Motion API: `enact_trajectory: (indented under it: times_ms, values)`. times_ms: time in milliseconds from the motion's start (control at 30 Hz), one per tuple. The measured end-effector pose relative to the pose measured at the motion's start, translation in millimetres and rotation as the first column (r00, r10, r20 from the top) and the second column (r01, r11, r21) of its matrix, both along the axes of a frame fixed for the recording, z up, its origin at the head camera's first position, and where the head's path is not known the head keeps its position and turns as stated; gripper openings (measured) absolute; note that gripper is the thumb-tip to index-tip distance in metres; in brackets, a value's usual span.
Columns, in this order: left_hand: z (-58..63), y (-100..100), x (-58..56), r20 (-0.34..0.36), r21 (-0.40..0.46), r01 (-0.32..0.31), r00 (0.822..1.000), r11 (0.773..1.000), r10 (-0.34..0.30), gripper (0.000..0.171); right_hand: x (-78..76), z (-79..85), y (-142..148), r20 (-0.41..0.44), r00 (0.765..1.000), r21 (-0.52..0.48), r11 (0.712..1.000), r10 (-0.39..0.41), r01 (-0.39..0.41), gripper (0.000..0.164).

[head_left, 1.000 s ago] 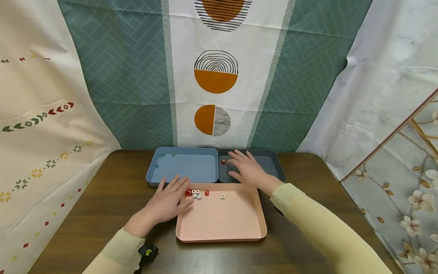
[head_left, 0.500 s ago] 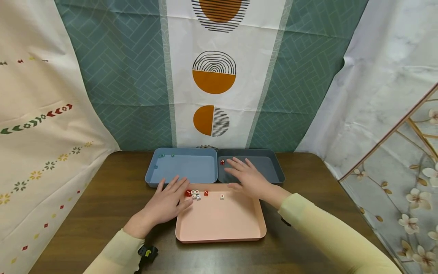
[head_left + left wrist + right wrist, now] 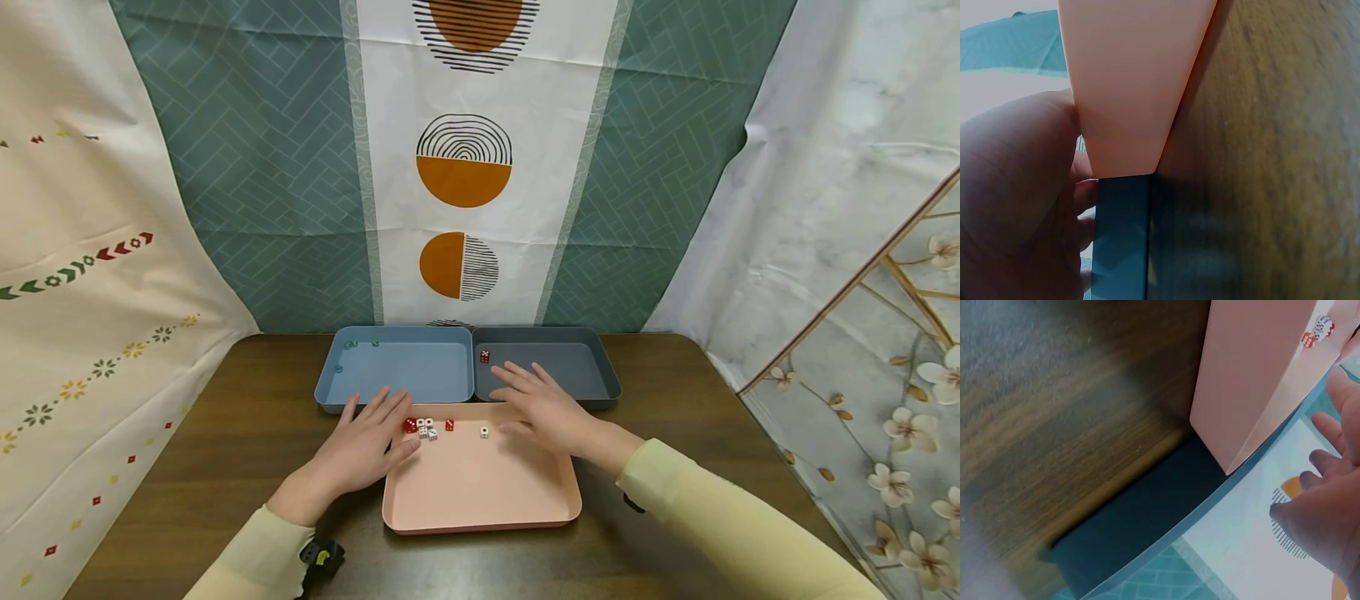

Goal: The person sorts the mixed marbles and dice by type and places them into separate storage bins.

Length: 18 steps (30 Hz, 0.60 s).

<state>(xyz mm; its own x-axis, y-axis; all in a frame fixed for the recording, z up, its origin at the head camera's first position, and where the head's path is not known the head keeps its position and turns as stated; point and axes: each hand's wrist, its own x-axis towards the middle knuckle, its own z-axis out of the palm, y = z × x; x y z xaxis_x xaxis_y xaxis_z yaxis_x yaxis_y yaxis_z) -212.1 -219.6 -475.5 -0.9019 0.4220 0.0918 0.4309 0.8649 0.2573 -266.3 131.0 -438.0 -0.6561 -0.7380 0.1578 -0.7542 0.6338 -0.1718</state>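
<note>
A pink tray [image 3: 480,492] lies in front, holding a cluster of white dice [image 3: 424,429] with a red die [image 3: 409,425] beside it. Another red die [image 3: 449,425] and a lone white die [image 3: 484,432] lie farther right. My left hand [image 3: 362,446], fingers spread, is over the tray's left edge and holds nothing. Above the tray's back right part hovers my right hand [image 3: 551,412], fingers extended and nothing in them. In the left wrist view the left hand [image 3: 1016,187] is beside the tray's wall [image 3: 1125,94].
Behind the pink tray stand a blue tray [image 3: 412,375] with several small green dice [image 3: 351,343] and a dark grey tray [image 3: 585,367] with red dice [image 3: 484,357] near its left wall. All rest on a brown wooden table [image 3: 225,442], with patterned cloth [image 3: 262,167] behind.
My right hand has drawn back from above the dark grey tray toward the pink tray, its fingers staying extended. The left hand stays in place; the view has shifted slightly.
</note>
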Motion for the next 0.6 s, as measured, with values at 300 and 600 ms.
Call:
enact_trajectory:
  times_ms: [300, 600]
  values:
    - [-1.7, -1, -1.0, 0.004, 0.005, 0.003, 1.0, 1.0, -0.003, 0.077, 7.8, -4.0, -7, 0.034, 0.999, 0.013, 1.0, -0.008, 0.007, 0.049]
    - [-0.4, 0, -0.5, 0.01, 0.005, -0.001, 1.0, 1.0, 0.0, 0.076, 10.6, -9.4, -13, 0.031, 0.999, 0.031, 0.999, 0.008, -0.009, 0.038]
